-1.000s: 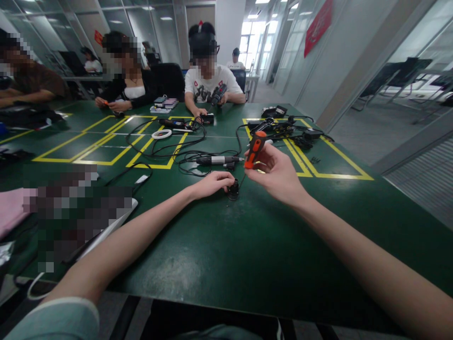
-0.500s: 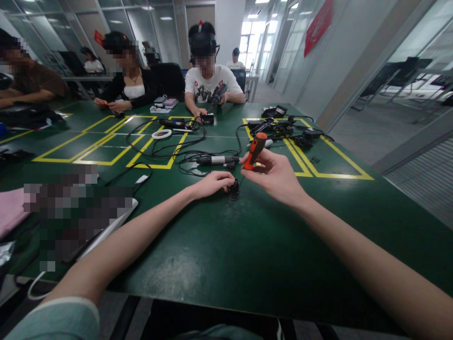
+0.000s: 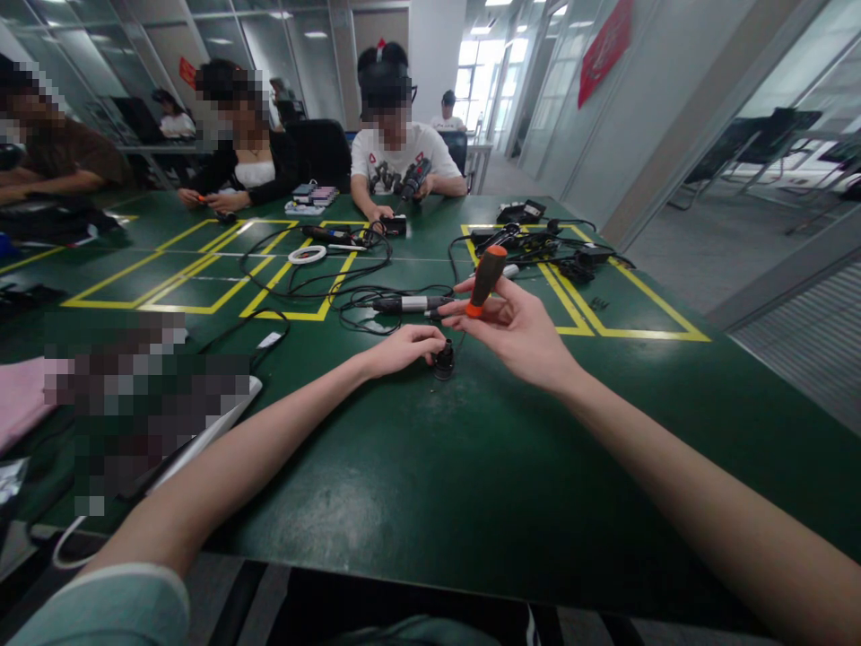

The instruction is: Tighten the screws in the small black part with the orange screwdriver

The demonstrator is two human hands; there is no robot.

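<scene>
A small black round part (image 3: pixel 444 363) with a narrow raised neck sits on the green table. My left hand (image 3: pixel 405 351) has its fingers closed around the far left side of this part. Just above and to the right, my right hand (image 3: pixel 517 334) holds a screwdriver (image 3: pixel 489 275) with an orange and dark handle. The handle leans slightly right, its orange collar between my thumb and fingers. Its thin shaft points down close to the black part; the tip is too small to make out.
Beyond my hands lies a grey and black cylindrical tool (image 3: pixel 409 305) with looped cables. A tape ring (image 3: pixel 307 256) and a heap of black cables (image 3: pixel 571 260) lie farther off. A co-worker (image 3: pixel 396 161) sits opposite with a power drill (image 3: pixel 415 179). Yellow tape lines (image 3: pixel 652 336) mark the table.
My right hand has shifted its fingers on the screwdriver, which now stands a little more upright with the fingers stretched further left. My left hand and the black part stay in place.
</scene>
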